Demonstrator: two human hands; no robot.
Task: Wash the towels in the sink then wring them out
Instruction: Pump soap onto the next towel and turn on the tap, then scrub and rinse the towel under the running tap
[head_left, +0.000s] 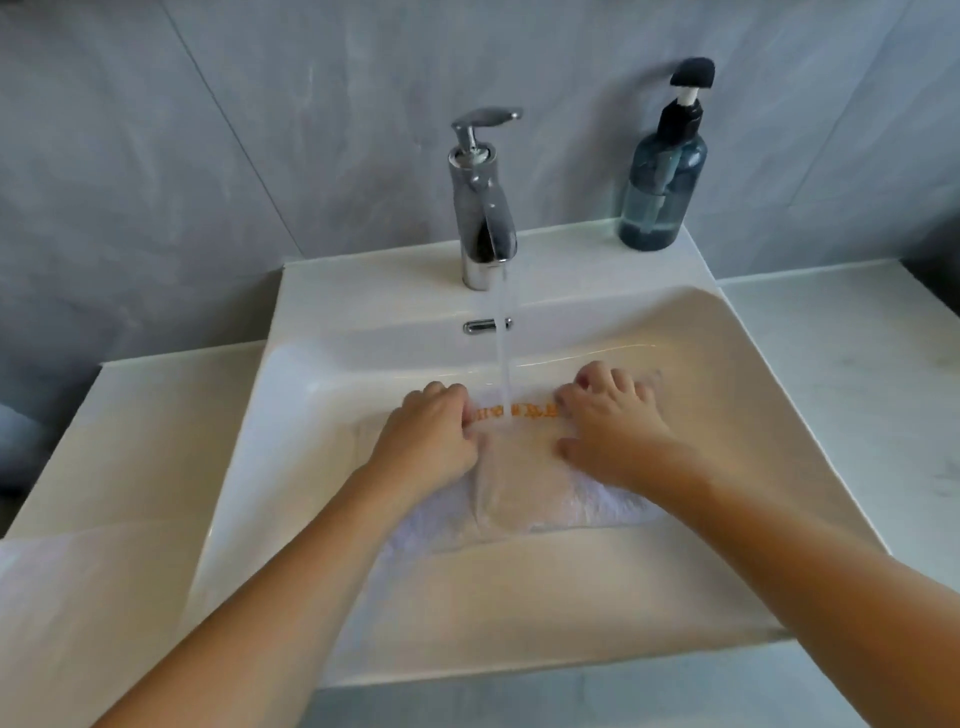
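Head view. Left hand (431, 441) lies on the towel (519, 483) with fingers curled, bunching the cloth near the orange lettering. Right hand (613, 431) presses flat on the towel, fingers spread, gripping nothing. Towel lies soaked on the floor of the sink (779, 415), under both hands. Stream from the tap (483, 208) lands on the cloth between them. Judged step: washing, still wetting. Next move likely calls for rubbing the cloth together, then lifting and twisting it. Soap bottle (662, 176) stands on the back ledge.

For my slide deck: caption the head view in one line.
Both hands hold a white towel under the chrome tap's stream.
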